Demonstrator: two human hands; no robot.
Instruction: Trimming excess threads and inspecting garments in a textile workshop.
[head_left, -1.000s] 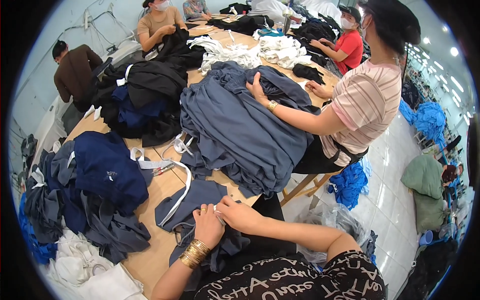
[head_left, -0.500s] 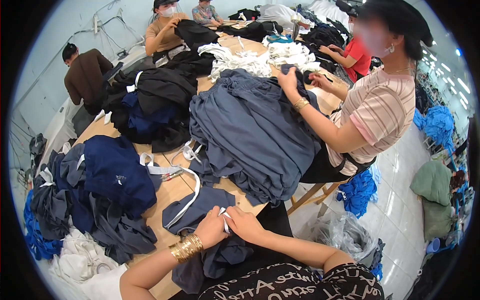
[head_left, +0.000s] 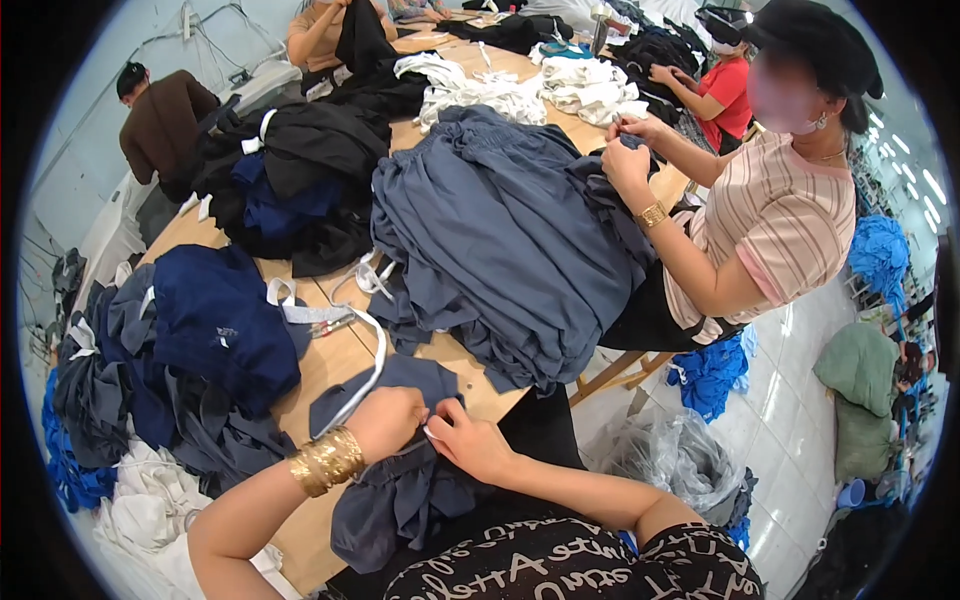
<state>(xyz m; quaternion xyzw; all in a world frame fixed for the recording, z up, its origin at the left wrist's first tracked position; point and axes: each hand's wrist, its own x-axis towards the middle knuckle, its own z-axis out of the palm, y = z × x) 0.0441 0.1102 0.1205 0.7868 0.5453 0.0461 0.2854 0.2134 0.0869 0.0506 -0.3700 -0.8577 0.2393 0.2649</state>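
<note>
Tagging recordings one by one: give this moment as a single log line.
left hand: curled at grey garment, hold hidden | right hand: touching small white piece | around: white tape, navy garment, grey pile

White lettering runs in uneven rows across the front of the person's black shirt [head_left: 540, 568]; it mixes joined, handwriting-like script with separate capitals; creases and the lower edge of the view cut several words short; similar white letters, tilted and broken by folds, cover its short right sleeve [head_left: 700, 552]; a small pale mark [head_left: 228, 334] stands on the navy blue garment [head_left: 215, 298] at left; it is too small to read.
</note>
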